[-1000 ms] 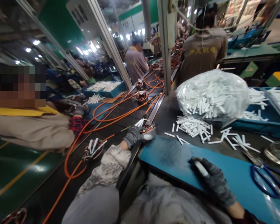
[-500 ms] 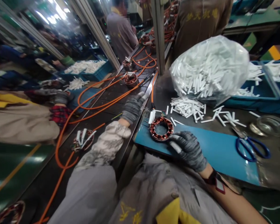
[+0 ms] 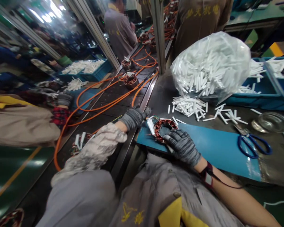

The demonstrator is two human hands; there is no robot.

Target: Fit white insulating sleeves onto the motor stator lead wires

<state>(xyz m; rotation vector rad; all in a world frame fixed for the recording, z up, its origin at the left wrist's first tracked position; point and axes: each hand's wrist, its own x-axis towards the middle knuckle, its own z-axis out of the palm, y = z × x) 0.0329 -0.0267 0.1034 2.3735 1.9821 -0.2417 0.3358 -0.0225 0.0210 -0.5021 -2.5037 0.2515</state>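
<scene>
Right hand (image 3: 183,145), in a grey knit glove: fingers bent over the near rim of a copper-wound ring (image 3: 159,130), apparently grasping it. Left hand (image 3: 132,119), also gloved, beside the metal rail (image 3: 149,91) at the desk's left edge; fingertips blurred, so impossible to tell whether grasping anything. Ring lying at the left end of a blue sheet (image 3: 210,143), by the near left corner of the desk (image 3: 159,97), with white tubes (image 3: 150,126) bunched at its left side. Step in hand, as a judgement: positioning the ring on the sheet. Called for next, probably: a steady hold on the rim, with the left hand free for the tubes. Farther out, toward the desk's far edge: a loose pile of tubes (image 3: 189,106), then a bulging clear bag (image 3: 210,63). Toward the right edge: blue-handled scissors (image 3: 251,146). Beyond the rail: looped orange cable (image 3: 55,156).
</scene>
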